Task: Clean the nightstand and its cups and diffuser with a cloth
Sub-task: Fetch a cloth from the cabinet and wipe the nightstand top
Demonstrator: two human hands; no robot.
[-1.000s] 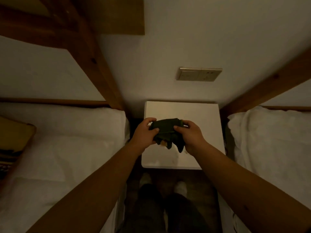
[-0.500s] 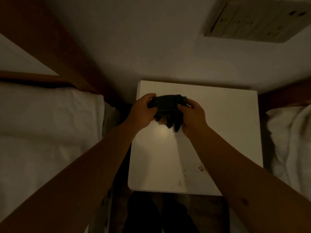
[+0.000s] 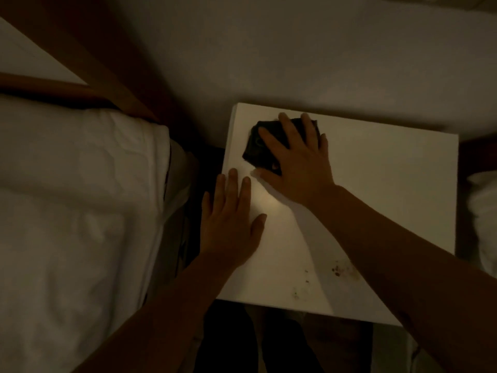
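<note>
The white nightstand (image 3: 390,197) fills the middle of the head view. A dark folded cloth (image 3: 258,149) lies on its far left corner. My right hand (image 3: 298,160) presses flat on the cloth with straight, spread fingers and covers its right part. My left hand (image 3: 231,219) rests flat on the top near the left edge, fingers straight, holding nothing. Small brown stains (image 3: 338,270) mark the top near the front edge. No cups or diffuser are in view.
A bed with white bedding (image 3: 80,211) lies close on the left, with a wooden post (image 3: 113,76) behind it. More white bedding (image 3: 484,211) shows at the right edge. The wall (image 3: 295,49) stands right behind the nightstand. My legs (image 3: 269,345) are below its front edge.
Both hands held the cloth above the nightstand before. Now the cloth lies on the far left corner under my right hand, and my left hand has let go and lies flat on the top.
</note>
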